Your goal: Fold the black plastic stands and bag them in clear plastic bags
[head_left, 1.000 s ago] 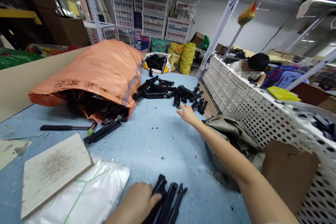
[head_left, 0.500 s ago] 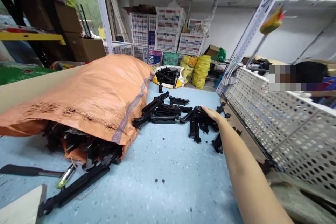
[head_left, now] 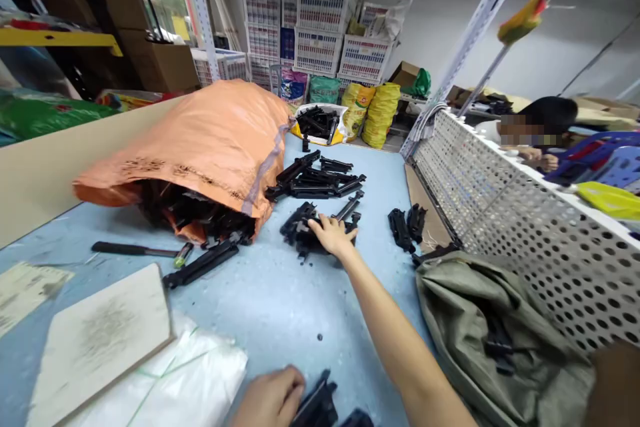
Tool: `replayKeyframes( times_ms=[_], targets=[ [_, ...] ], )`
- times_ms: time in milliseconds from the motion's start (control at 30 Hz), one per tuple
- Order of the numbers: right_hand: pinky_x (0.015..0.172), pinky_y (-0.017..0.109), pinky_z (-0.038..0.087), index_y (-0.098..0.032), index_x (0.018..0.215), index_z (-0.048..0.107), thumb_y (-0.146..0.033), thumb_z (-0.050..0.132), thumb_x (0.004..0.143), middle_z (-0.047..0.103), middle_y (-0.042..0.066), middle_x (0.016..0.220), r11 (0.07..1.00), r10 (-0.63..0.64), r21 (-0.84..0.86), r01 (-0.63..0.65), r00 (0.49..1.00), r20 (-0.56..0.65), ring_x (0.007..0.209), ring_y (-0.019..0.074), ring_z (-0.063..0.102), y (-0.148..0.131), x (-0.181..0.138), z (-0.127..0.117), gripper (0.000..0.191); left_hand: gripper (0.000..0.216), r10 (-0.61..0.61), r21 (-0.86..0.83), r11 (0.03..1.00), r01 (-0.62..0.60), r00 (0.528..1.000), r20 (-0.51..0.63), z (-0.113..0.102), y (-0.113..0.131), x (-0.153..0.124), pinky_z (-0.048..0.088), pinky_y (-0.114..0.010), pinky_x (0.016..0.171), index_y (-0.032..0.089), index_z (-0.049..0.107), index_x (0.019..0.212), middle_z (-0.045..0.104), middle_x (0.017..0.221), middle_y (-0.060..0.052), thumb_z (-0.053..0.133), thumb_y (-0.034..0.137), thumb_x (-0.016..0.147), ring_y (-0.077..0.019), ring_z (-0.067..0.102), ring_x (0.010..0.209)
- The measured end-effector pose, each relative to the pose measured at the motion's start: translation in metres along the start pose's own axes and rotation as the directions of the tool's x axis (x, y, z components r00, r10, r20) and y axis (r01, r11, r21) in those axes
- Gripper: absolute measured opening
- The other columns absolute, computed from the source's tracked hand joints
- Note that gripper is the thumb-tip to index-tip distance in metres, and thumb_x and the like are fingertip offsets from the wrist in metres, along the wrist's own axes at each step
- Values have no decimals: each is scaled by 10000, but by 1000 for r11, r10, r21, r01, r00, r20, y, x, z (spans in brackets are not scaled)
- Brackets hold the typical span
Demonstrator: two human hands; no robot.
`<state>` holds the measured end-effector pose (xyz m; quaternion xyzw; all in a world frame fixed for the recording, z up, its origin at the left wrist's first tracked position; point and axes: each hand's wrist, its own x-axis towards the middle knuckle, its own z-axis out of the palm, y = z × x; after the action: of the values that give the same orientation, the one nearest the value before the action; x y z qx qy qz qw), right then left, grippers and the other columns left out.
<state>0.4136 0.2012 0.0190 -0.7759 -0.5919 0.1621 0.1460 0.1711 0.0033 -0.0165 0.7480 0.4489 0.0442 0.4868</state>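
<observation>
My right hand point(head_left: 333, 235) lies over a cluster of black plastic parts point(head_left: 297, 223) in the middle of the blue table, its fingers spread against them. At the bottom edge is my left hand point(head_left: 273, 397), fingers curled, close beside another black part point(head_left: 317, 403). Its grip is partly cut off, and I cannot make out what it holds. Farther back lies a loose pile of long black parts point(head_left: 320, 181). A few more black parts point(head_left: 400, 230) are to the right. An orange woven sack point(head_left: 200, 140) on the left opens toward me, with black parts inside.
A hammer point(head_left: 133, 249) and a long black part point(head_left: 205, 265) lie before the sack. At front left are a pale board point(head_left: 107, 327) and white plastic point(head_left: 200, 373). A perforated white panel point(head_left: 500, 207) and green-grey cloth point(head_left: 460, 293) border the right. A person point(head_left: 545, 113) sits beyond.
My right hand has come nearer and to the left, and a cluster of black parts has moved with it. My left hand now shows at the bottom. The view has shifted.
</observation>
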Motion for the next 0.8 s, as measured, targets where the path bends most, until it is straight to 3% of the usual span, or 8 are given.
replayKeyframes(
  times_ms=[100,233,300,367,433,500,633,800],
  targets=[
    [1028,693,213,-259,1434,382,-635,363,910,427,169,1449,984,-175,31,173,984,42,1366,368,319,-23,-46,17,645,272,36,41,999,-35,999,-33,-1,8,-3,440,-258,736,229,657,895,732,922,-42,398,313,897,-197,658,870],
    [1063,665,165,-255,1412,398,-457,672,800,485,148,1398,935,-342,-67,347,937,72,1347,369,331,-43,-89,33,701,283,89,73,994,-83,993,-82,-1,10,-9,439,-265,739,206,654,918,726,940,-60,381,276,904,-202,658,875],
    [1072,606,199,-205,1373,446,-388,707,784,538,169,1326,939,-329,-101,330,944,30,1283,360,409,-51,-101,39,670,275,126,86,989,-119,988,-90,-2,9,-13,445,-278,762,201,661,919,722,946,-68,395,268,895,-209,655,886],
    [1046,503,295,-172,1282,528,-364,671,820,582,169,1248,947,-310,-89,310,951,9,1206,325,486,-57,-108,39,520,254,162,83,985,-153,981,-111,-4,7,-18,451,-295,799,200,671,922,715,959,-73,430,269,875,-217,650,904],
    [985,399,371,-179,1180,587,-328,568,893,610,135,1195,953,-297,-54,297,955,13,1139,266,541,-58,-111,33,323,238,180,42,984,-176,967,-179,-9,3,-21,458,-311,836,196,677,936,707,978,-81,469,277,855,-222,645,923],
    [937,324,398,-196,1124,603,-259,441,950,618,98,1183,962,-272,-17,272,962,7,1101,207,569,-57,-114,26,246,239,159,-62,981,-183,945,-287,-14,-3,-22,469,-319,854,185,674,955,699,991,-85,489,287,843,-221,642,935],
    [896,297,413,-209,1107,593,-318,407,969,633,80,1169,979,-199,41,198,980,12,1083,196,592,-59,-129,24,256,253,57,-299,933,-198,904,-423,-22,-11,-19,492,-330,849,166,656,988,694,983,-82,493,278,830,-212,636,929],
    [860,413,439,-107,1152,544,-562,550,852,621,240,1179,995,-39,93,35,998,46,1078,347,608,-77,-152,49,545,210,73,-359,897,-257,888,-454,-15,-8,-20,489,-348,879,172,678,942,691,970,-83,553,221,780,-213,637,929]
  ],
)
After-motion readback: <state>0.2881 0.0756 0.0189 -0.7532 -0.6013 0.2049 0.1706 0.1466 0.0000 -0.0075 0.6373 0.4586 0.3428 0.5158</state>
